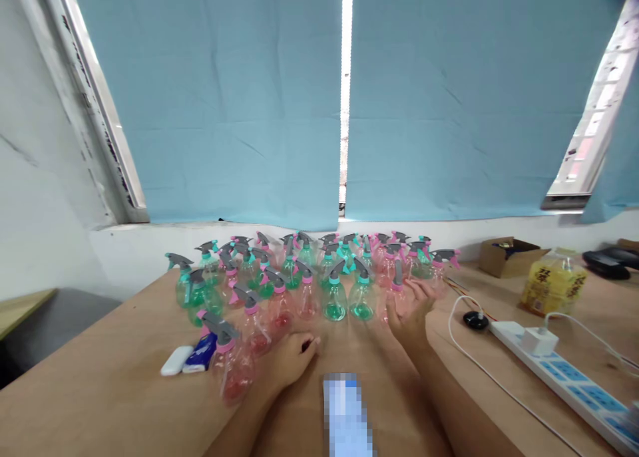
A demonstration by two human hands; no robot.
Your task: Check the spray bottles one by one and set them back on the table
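Note:
Several small clear spray bottles (334, 297) with grey triggers, some tinted green and some pink, stand crowded at the far side of a wooden table (110, 390). My right hand (412, 307) is raised at the right end of the group, its fingers curled round a pink bottle (397, 297). My left hand (294, 357) rests on the table with fingers loosely curled, holding nothing, just right of another pink bottle (232, 367) that stands nearest me.
A white lighter-like object (176, 361) and a blue packet (200, 354) lie at the left. A white power strip (564, 377) with a plugged adapter and cables runs along the right. A cardboard box (512, 255) and a yellow-labelled jug (553, 282) stand at the far right. Blue blinds hang behind.

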